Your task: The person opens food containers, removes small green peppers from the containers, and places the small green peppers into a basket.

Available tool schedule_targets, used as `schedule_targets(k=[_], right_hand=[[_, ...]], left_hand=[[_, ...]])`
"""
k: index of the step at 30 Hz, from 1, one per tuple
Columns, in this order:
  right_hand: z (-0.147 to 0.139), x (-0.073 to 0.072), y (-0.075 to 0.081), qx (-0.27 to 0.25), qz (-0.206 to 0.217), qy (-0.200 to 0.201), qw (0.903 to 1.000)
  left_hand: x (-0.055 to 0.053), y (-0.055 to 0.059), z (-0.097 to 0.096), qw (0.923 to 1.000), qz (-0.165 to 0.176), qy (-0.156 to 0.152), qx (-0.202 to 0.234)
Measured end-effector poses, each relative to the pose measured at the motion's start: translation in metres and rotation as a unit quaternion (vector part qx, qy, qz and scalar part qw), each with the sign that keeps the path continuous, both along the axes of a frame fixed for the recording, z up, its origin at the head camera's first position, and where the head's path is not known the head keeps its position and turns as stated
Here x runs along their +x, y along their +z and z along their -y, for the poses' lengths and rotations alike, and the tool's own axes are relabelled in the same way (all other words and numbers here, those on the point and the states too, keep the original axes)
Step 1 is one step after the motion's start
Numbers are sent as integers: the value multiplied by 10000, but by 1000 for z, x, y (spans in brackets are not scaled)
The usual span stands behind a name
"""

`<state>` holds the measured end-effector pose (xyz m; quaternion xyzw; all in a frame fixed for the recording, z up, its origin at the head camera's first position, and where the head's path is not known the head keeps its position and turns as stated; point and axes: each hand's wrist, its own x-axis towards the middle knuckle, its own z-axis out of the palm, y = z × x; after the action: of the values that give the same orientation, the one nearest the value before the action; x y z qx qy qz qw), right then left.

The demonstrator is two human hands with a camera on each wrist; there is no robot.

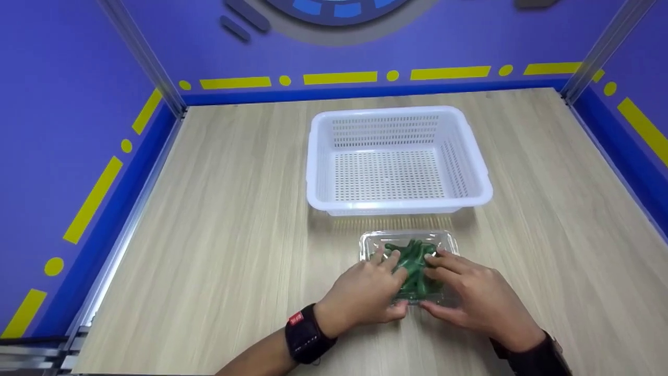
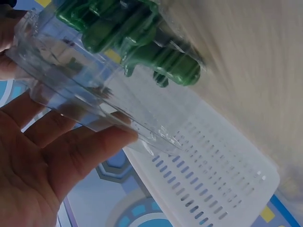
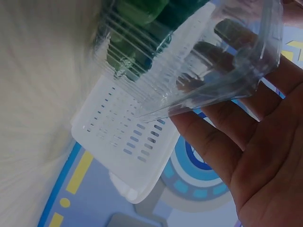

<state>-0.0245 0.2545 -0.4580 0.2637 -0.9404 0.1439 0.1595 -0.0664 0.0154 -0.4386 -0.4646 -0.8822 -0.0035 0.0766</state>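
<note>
- On the desk (image 1: 235, 209), close in front of the person, sits a clear box (image 1: 367, 245) with long green vegetables (image 1: 417, 261) showing through its plastic; its wider side seems to run left to right.
- Either side of it, the left hand (image 1: 365, 287) and right hand (image 1: 477, 292) each hold their half, fingers spread over the top, thumbs at the near edge and nearly meeting; neither hand looks the nearer.
- Just beyond, apart from the box, stands a white basket (image 1: 399, 205), straight ahead of both hands.
- Past that rises a purple-blue wall (image 1: 334, 52) with yellow marks.
- From the wrists, I see palms and fingers through the plastic, which the head view hides; only the head view shows down into the basket. Whether the lid is fastened, I cannot tell.
</note>
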Motion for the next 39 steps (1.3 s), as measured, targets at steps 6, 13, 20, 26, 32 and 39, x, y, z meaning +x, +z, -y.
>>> schedule_targets(k=[6,13,20,26,32,39], right_hand=[[0,-1,-1,42,-139,75,9999],[0,1,-1,135,-371,214,9990],[-3,3,-2,22,-179,271,9995],[1,4,-3,14,-67,154,9999],[1,6,-3,-77,88,27,9999],[1,6,-2,-103,141,-14,9998]], left_hand=[[5,0,-6,9997,-81,86,-196],[9,1,-13,9990,-212,138,-381],[15,3,-17,9984,-211,294,-428],[19,7,-20,9973,85,444,-586],[15,11,-16,9965,419,344,-629],[6,17,-6,9960,629,4,-641]])
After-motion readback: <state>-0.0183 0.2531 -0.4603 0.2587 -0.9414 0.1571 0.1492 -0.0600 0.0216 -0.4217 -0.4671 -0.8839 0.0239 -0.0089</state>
